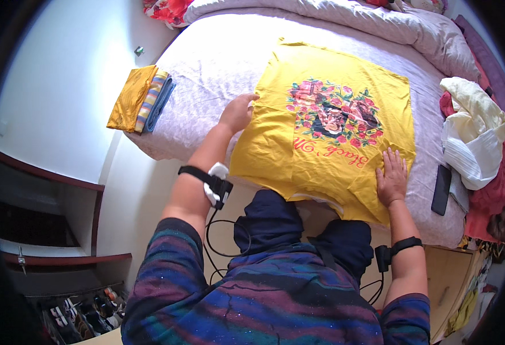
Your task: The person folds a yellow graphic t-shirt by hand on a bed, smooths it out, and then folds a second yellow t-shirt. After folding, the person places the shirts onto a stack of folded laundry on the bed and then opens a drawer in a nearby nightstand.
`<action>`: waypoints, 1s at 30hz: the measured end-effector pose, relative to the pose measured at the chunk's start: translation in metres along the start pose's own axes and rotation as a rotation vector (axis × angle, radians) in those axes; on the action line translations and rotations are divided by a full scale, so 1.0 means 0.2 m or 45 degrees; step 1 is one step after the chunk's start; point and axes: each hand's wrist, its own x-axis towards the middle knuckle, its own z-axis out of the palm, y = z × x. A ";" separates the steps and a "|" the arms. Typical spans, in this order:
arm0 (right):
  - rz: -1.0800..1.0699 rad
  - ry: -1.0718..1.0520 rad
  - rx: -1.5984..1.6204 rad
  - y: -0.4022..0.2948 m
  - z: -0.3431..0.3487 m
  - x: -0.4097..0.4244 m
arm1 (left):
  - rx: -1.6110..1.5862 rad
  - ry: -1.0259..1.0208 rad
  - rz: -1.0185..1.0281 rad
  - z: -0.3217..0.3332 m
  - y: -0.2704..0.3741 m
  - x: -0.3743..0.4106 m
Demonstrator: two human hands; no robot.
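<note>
A yellow T-shirt lies spread out on the bed, its neckline towards me and hanging at the bed's near edge. Pink roses, dark patches and red lettering are printed on it. My left hand is at the shirt's left edge, fingertips touching the fabric; whether they pinch it is not clear. On the near right part of the shirt, my right hand rests flat, palm down, with the fingers slightly apart. Small creases run through the cloth between the two hands.
Folded clothes are stacked at the bed's left corner. To the right lie a dark phone and a heap of cream and white clothes. A rumpled quilt crosses the bed's far side. Shoes fill a low rack at left.
</note>
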 end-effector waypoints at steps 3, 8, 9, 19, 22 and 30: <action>0.009 -0.002 0.018 0.00 -0.01 0.00 | 0.027 -0.207 0.079 0.03 -0.06 0.14; -0.024 0.037 0.018 0.00 0.01 0.00 | 0.302 -0.464 0.082 0.02 -0.07 0.26; -0.017 0.024 0.012 0.01 0.00 0.00 | 0.374 -0.503 0.040 0.01 -0.07 0.27; -0.025 0.030 -0.004 0.00 0.01 -0.01 | 0.141 -0.077 -0.298 0.01 -0.14 0.04; -0.005 0.036 0.005 0.01 0.01 -0.01 | 0.130 -0.129 -0.374 0.02 -0.11 -0.11; 0.014 0.019 0.010 0.01 0.01 0.00 | 0.319 -0.013 -0.551 0.18 0.02 -0.18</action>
